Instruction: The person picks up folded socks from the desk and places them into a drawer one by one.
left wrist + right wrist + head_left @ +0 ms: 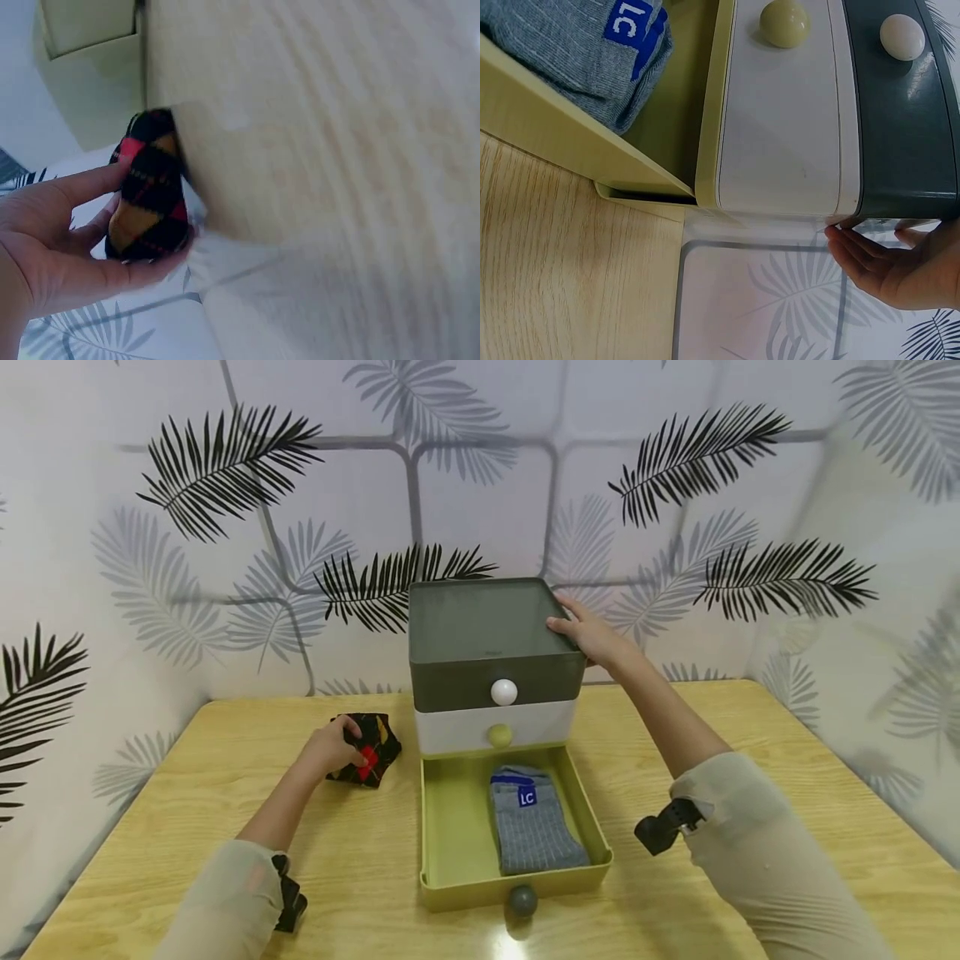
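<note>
My left hand (335, 750) pinches a folded black sock (378, 745) with red and yellow diamonds, over the table left of a small drawer unit (491, 681). In the left wrist view, thumb and fingers lie on either side of the sock (154, 191). My right hand (596, 635) holds the unit's upper right side, thumb over the top rim; the right wrist view shows its fingertips against the side wall. The bottom yellow drawer (457, 835) is pulled out, with a folded grey sock (536, 831) with a blue band lying in its right half.
The unit's dark grey top drawer has a white knob (504, 692). The white middle drawer has a yellow knob (500, 735); both are closed. A grey knob (522, 901) sits on the yellow drawer's front. Wooden tabletop (675, 893) surrounds the unit, with a leaf-patterned curtain (480, 510) behind.
</note>
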The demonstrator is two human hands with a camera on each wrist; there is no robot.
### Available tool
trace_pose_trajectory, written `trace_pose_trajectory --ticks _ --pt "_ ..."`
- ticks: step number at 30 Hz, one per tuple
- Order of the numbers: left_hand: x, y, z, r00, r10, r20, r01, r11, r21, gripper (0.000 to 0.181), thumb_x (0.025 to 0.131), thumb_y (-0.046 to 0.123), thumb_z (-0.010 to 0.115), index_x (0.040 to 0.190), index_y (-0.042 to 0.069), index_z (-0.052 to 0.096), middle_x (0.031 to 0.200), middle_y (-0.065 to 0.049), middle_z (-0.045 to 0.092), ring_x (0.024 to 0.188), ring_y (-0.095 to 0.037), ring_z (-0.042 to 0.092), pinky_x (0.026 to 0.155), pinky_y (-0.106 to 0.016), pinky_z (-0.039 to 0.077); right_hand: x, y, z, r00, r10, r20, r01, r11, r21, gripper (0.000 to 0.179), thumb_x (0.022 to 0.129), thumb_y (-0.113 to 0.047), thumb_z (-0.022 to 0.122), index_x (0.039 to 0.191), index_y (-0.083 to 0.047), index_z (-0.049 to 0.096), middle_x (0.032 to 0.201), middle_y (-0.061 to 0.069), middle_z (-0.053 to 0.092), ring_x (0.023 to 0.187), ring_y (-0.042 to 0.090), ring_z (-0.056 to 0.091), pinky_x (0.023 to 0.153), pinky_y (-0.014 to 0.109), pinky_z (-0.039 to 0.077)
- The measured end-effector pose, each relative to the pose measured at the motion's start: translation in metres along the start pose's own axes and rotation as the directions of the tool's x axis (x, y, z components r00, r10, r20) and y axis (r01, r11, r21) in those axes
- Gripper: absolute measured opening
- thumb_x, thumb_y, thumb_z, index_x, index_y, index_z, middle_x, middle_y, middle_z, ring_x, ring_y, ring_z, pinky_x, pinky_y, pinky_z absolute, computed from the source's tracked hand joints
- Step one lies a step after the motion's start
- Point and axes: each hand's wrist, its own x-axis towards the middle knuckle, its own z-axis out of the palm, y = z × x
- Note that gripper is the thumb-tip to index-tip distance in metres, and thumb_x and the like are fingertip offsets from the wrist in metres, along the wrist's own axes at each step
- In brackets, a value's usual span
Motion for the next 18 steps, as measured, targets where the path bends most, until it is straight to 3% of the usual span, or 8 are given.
trace_pose_trajectory --ticks 5,9,13,16,17,18 --pt "-0.002 -0.013 -0.004 0.996 0.027 0.083 -0.01 0.98 -0.199 0.055 0.083 0.003 0.065 0.125 -0.008 0.031 0.132 -0.035 0.026 0.113 -0.046 0.035 0.092 -0.053 0.032 0.001 0.001 0.001 1.0 0.0 -0.006 0.0 1.0 0.005 0.063 0.099 -0.028 0.039 0.15 -0.018 0.003 0.144 0.024 0.022 0.119 0.04 0.039 0.086 0.05 0.04" --pt "-0.007 -0.02 -0.009 0.994 0.043 0.097 -0.018 0.969 -0.245 0.062 0.085 0.007 0.064 0.133 -0.007 0.027 0.14 -0.035 0.012 0.123 -0.051 0.022 0.096 -0.058 0.026 0.001 0.003 0.0 1.0 -0.008 -0.007 0.008 1.0 0.006 0.064 0.099 -0.028 0.04 0.15 -0.018 0.003 0.142 0.024 0.025 0.118 0.041 0.04 0.084 0.049 0.042" --pt "-0.011 -0.019 -0.013 0.989 0.086 0.12 -0.054 0.967 -0.25 0.048 0.088 0.009 0.062 0.126 -0.006 0.039 0.141 -0.032 0.013 0.123 -0.05 0.021 0.095 -0.058 0.027 0.001 0.003 -0.001 1.0 -0.012 -0.015 0.012 1.0 0.012 0.065 0.099 -0.028 0.041 0.15 -0.018 0.003 0.142 0.024 0.025 0.118 0.041 0.04 0.084 0.05 0.042" --pt "-0.013 -0.019 -0.016 0.982 0.091 0.166 -0.041 0.959 -0.28 0.039 0.089 0.011 0.062 0.12 -0.006 0.048 0.141 -0.031 0.017 0.124 -0.048 0.022 0.097 -0.056 0.026 0.001 0.002 0.0 1.0 -0.008 -0.017 0.008 1.0 0.019 0.064 0.099 -0.028 0.041 0.15 -0.018 0.003 0.142 0.025 0.025 0.118 0.041 0.04 0.084 0.049 0.042" --pt "-0.013 -0.02 -0.016 0.979 0.084 0.184 -0.027 0.955 -0.295 0.037 0.089 0.012 0.061 0.119 -0.005 0.05 0.14 -0.031 0.021 0.116 -0.045 0.035 0.093 -0.051 0.034 0.001 0.002 0.0 1.0 -0.005 -0.015 0.005 1.0 0.018 0.064 0.099 -0.028 0.041 0.15 -0.018 0.003 0.142 0.025 0.025 0.118 0.041 0.041 0.083 0.049 0.042" --pt "-0.012 -0.022 -0.015 0.976 0.077 0.204 -0.009 0.949 -0.314 0.036 0.089 0.013 0.061 0.119 -0.005 0.051 0.14 -0.03 0.023 0.111 -0.041 0.04 0.087 -0.046 0.038 0.001 0.002 0.0 1.0 -0.004 -0.011 0.004 1.0 0.02 0.064 0.099 -0.028 0.041 0.15 -0.018 0.003 0.142 0.025 0.025 0.117 0.041 0.041 0.083 0.049 0.042"
